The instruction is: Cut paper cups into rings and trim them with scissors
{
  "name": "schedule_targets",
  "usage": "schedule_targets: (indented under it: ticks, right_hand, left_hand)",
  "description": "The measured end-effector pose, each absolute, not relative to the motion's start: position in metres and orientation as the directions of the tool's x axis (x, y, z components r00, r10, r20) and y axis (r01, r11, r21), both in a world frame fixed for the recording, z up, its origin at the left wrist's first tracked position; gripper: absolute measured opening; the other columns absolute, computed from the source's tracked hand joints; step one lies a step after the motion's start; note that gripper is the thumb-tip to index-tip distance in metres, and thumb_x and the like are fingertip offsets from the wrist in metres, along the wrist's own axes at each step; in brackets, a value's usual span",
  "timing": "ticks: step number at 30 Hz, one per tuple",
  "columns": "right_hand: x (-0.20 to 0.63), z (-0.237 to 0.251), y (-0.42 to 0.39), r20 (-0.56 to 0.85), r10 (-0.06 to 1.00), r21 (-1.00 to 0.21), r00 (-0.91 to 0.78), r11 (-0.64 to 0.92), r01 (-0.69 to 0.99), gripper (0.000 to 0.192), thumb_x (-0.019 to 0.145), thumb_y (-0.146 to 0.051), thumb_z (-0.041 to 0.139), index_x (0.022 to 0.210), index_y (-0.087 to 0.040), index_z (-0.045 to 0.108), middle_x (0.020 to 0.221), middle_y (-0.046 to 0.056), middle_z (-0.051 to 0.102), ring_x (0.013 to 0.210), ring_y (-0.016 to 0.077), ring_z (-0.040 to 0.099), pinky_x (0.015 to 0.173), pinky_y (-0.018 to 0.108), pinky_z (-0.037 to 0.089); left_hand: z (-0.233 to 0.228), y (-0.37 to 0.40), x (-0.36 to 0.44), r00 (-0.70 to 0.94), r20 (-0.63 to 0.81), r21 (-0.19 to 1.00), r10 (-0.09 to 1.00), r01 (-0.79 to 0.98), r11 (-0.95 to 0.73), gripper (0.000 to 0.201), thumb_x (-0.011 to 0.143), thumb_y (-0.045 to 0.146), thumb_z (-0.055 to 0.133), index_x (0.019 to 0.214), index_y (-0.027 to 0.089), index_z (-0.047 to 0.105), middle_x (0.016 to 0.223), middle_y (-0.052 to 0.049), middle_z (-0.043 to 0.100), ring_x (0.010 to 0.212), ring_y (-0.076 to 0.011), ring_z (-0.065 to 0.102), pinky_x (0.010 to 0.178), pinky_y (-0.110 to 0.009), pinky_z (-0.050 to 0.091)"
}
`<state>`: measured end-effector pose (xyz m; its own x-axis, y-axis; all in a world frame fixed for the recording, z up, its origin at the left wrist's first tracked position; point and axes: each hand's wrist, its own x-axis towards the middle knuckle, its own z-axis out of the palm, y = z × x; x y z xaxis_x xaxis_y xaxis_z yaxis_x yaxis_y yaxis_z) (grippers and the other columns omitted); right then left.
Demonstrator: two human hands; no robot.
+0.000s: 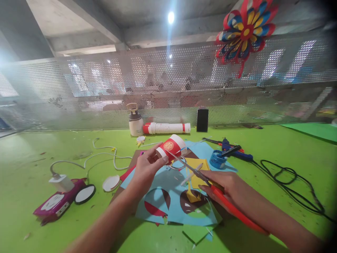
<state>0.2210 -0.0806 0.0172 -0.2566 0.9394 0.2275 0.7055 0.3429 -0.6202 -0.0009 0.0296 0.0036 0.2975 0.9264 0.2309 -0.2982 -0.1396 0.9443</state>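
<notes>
1. Our right hand point(226, 189) has its fingers closed on red-handled scissors point(210, 184), blades pointing up-left at the cup.
2. Our left hand point(146, 168) has its fingers wrapped round a red-and-white paper cup point(171, 147), held on its side above the bench, just beyond the scissor tips.
3. We judge the step as cutting into the cup: the blades look slightly parted at the cup wall near the base. The next move calls for a steady left grip and a squeeze of the handles while feeding the cup to the blades.
4. Under both hands: blue, yellow and brown paper sheets point(168, 196) with shapes cut out, offcuts around them.
5. Left of the left fingers: a white round lid point(111, 183), a purple device point(56, 203), a white charger with cable point(61, 182).
6. Beyond the right fingers: a blue tape roll point(217, 160), a blue glue gun point(233, 150), its black cord point(289, 186) trailing right.
7. Further back: a stack of cups lying down point(167, 128), a white bottle point(136, 123), a black box point(202, 119).
8. The green bench point(39, 154) ends at a perforated metal screen point(105, 88); a paper flower point(244, 30) hangs on it, concrete ceiling with a lamp above.
</notes>
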Motion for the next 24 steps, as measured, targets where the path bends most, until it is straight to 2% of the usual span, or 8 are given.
schedule_targets:
  ticks: [2, 8, 16, 24]
  right_hand:
    - [0.220, 0.020, -0.082, 0.233, 0.938, -0.608, -0.257, 0.347, 0.714, 0.027, 0.102, -0.036, 0.050, 0.088, -0.022, 0.067, 0.089, 0.003, 0.074, 0.095, 0.0235, 0.069, 0.084, 0.033, 0.052]
    - [0.220, 0.023, -0.084, 0.264, 0.921, -0.556, -0.286, 0.387, 0.735, 0.026, 0.101, -0.037, 0.051, 0.100, -0.018, 0.070, 0.091, 0.004, 0.074, 0.074, 0.0175, 0.063, 0.069, 0.028, 0.048]
    - [0.223, 0.018, -0.085, 0.254, 0.928, -0.541, -0.274, 0.371, 0.755, 0.029, 0.101, -0.038, 0.052, 0.106, -0.017, 0.070, 0.087, 0.004, 0.073, 0.069, 0.0159, 0.060, 0.065, 0.028, 0.046]
    - [0.228, 0.013, -0.079, 0.250, 0.924, -0.569, -0.289, 0.382, 0.729, 0.025, 0.102, -0.038, 0.049, 0.106, -0.023, 0.069, 0.099, 0.004, 0.073, 0.087, 0.0212, 0.067, 0.077, 0.031, 0.051]
  left_hand:
    - [0.005, 0.030, -0.001, 0.297, 0.229, 0.940, 0.927, -0.315, -0.131, 0.069, 0.072, 0.027, 0.083, 0.135, 0.009, 0.063, 0.107, -0.017, 0.077, 0.098, -0.0297, 0.071, 0.084, -0.041, 0.057]
    - [0.007, 0.032, -0.004, 0.344, 0.248, 0.939, 0.906, -0.316, -0.137, 0.069, 0.070, 0.027, 0.083, 0.134, 0.010, 0.064, 0.108, -0.017, 0.077, 0.098, -0.0313, 0.072, 0.082, -0.041, 0.058]
    - [0.005, 0.035, -0.005, 0.325, 0.271, 0.933, 0.906, -0.320, -0.164, 0.073, 0.071, 0.027, 0.084, 0.139, 0.012, 0.060, 0.109, -0.016, 0.078, 0.100, -0.0304, 0.071, 0.086, -0.042, 0.057]
    - [0.004, 0.034, -0.005, 0.303, 0.305, 0.941, 0.903, -0.240, -0.237, 0.073, 0.073, 0.031, 0.084, 0.139, 0.012, 0.060, 0.115, -0.017, 0.076, 0.107, -0.0333, 0.070, 0.090, -0.044, 0.057]
